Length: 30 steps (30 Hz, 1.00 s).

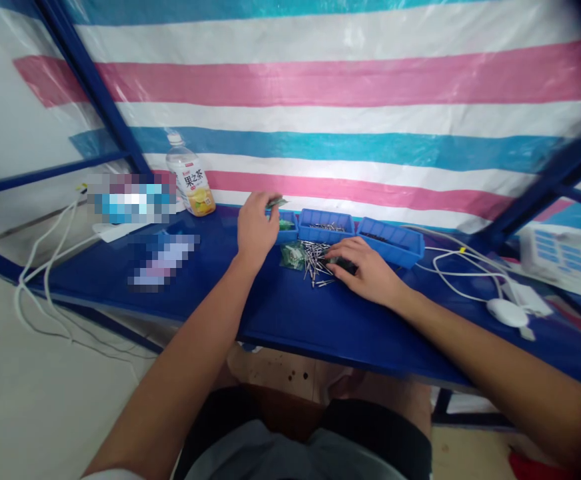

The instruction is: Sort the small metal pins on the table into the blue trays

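My left hand [258,230] is closed on a small green plastic packet [277,202], raised over the left blue bin [285,235], where more green pieces show. My right hand [363,270] rests at the right side of a loose pile of silvery pop rivets [315,261]. Its fingers are curved and the thumb stands apart from them, with dark small pieces [344,264] showing in the gap; I cannot make these out. Left of the rivets lies a green translucent packet [293,256]. Behind the pile, the middle blue bin [325,217] contains rivets and the right blue bin [395,245] contains dark small parts.
A drink bottle [190,177] stands at the back left of the blue table [290,320]. White cables [45,267] hang off its left end. A white round plug-like device [506,311] with cables and a white-and-blue box [560,257] lie right. A striped sheet [340,87] hangs behind.
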Available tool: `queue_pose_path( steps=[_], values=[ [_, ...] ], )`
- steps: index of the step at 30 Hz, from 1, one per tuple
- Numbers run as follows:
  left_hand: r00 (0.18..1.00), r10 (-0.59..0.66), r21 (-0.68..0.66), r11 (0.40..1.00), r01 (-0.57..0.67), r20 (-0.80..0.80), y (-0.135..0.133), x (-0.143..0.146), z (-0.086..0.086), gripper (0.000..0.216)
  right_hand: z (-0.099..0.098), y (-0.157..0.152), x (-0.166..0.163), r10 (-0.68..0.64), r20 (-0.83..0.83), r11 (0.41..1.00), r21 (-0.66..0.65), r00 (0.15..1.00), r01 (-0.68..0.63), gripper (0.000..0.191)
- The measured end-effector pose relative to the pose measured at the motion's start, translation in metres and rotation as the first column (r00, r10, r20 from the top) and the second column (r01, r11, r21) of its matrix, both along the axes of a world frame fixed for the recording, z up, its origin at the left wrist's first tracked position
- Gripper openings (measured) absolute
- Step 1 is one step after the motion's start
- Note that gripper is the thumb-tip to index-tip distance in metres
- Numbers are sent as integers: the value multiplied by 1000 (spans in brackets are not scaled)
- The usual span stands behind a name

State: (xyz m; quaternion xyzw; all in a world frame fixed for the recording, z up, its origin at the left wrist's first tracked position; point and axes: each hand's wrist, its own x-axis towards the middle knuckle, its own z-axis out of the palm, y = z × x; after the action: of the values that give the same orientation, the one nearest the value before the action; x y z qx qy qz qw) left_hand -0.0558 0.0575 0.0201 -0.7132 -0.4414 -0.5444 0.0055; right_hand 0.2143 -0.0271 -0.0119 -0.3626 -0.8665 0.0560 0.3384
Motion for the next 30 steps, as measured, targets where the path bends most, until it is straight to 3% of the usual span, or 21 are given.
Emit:
queue_pose_path(
  steps=[5,9,12,16,21,26,30],
  values=[
    [967,80,-163,979,-122,-243,11,-6,-16,19,5,-6,-5,104,95,993,37,990,-108,29],
    [948,103,-222,959,-175,-301,10,0,-22,19,5,-8,-6,198,147,979,18,969,-202,24],
    [955,112,-176,970,-165,-276,4,3,-17,19,3,-5,-5,232,164,971,12,959,-237,21],
    [981,-81,-48,996,74,-177,-10,11,-4,19,2,-3,-2,224,175,973,5,959,-229,22],
    [945,-283,30,956,291,-163,-30,29,1,18,3,-4,-4,166,203,984,34,965,-177,21],
    [890,-412,-30,910,414,-198,-40,46,-7,23,6,-6,-6,43,-17,999,3,999,-43,21],
    [885,-448,-183,887,423,-125,-46,53,-10,27,9,-5,-1,-97,-218,995,-23,971,94,14]
  ],
)
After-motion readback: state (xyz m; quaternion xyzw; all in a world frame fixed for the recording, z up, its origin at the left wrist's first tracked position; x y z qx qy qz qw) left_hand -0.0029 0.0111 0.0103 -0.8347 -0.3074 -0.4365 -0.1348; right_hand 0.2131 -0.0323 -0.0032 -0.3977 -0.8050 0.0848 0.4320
